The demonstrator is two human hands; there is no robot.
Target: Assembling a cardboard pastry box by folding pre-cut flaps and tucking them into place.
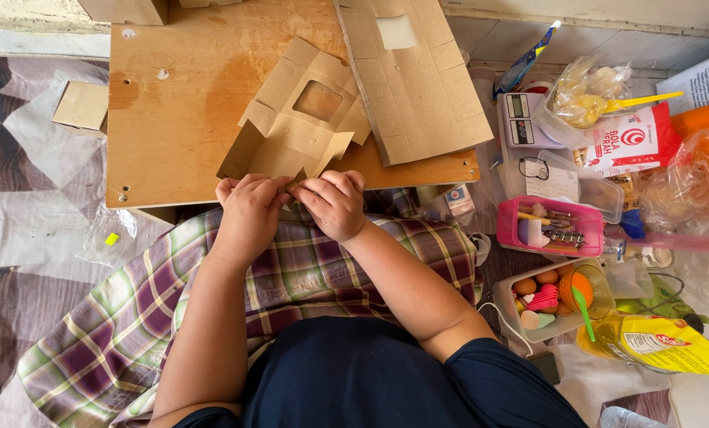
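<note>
A flat brown cardboard box blank (pixel 303 119) with a square window cut-out lies on a low wooden board (pixel 172 119). Its near flap hangs over the board's front edge. My left hand (pixel 247 210) and my right hand (pixel 334 202) pinch that flap together at the edge, fingers closed on the cardboard. A stack of more unfolded blanks (pixel 414 75) lies to the right of it on the board.
A pink tray (pixel 548 230) of small tools, a clear tub (pixel 548 297) with coloured bits, a small scale (pixel 525 119), plastic bags and packets crowd the floor on the right. A small folded box (pixel 82 107) sits left of the board. Plaid cloth covers my lap.
</note>
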